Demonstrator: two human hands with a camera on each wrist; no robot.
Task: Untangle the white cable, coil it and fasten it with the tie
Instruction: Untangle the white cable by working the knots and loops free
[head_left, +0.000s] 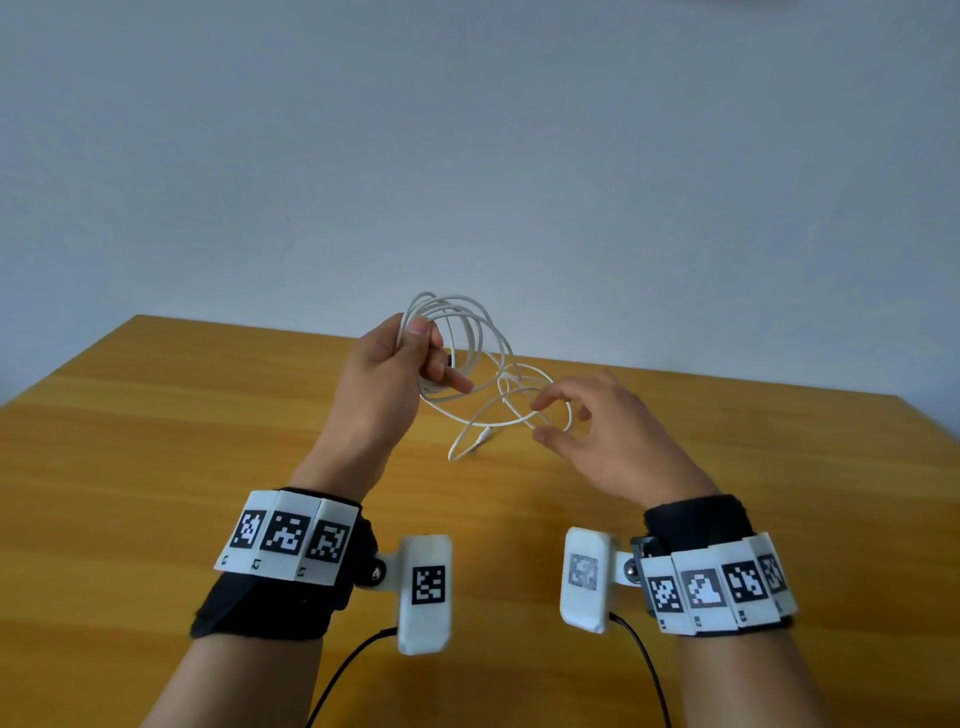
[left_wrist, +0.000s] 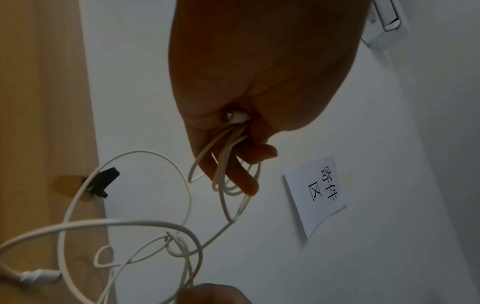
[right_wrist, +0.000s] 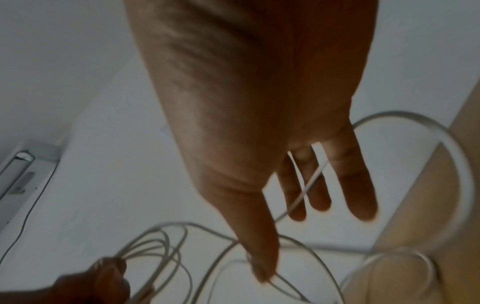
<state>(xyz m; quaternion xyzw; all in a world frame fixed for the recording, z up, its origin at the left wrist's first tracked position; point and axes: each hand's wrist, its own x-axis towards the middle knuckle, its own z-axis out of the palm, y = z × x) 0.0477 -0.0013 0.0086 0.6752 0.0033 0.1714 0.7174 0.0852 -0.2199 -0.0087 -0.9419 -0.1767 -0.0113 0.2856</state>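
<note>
My left hand (head_left: 434, 358) is raised above the wooden table (head_left: 208, 441) and grips several loops of the white cable (head_left: 467, 322). One white plug (left_wrist: 237, 117) is tucked in its palm. From the coil, loose tangled loops hang toward the right hand (head_left: 550, 421), which is open with thumb and fingers spread around a strand; I cannot tell if it touches. The other plug (head_left: 483, 434) lies near the tabletop. A black tie (left_wrist: 102, 182) sits on one strand. In the right wrist view the straight fingers (right_wrist: 361, 195) are in front of the blurred cable (right_wrist: 415, 117).
A plain pale wall stands behind the table's far edge (head_left: 675, 371). A white paper label with printed characters (left_wrist: 319, 191) hangs on the wall, and a white fixture (left_wrist: 384, 20) is mounted higher up. Bare wood spreads to the left and right of both hands.
</note>
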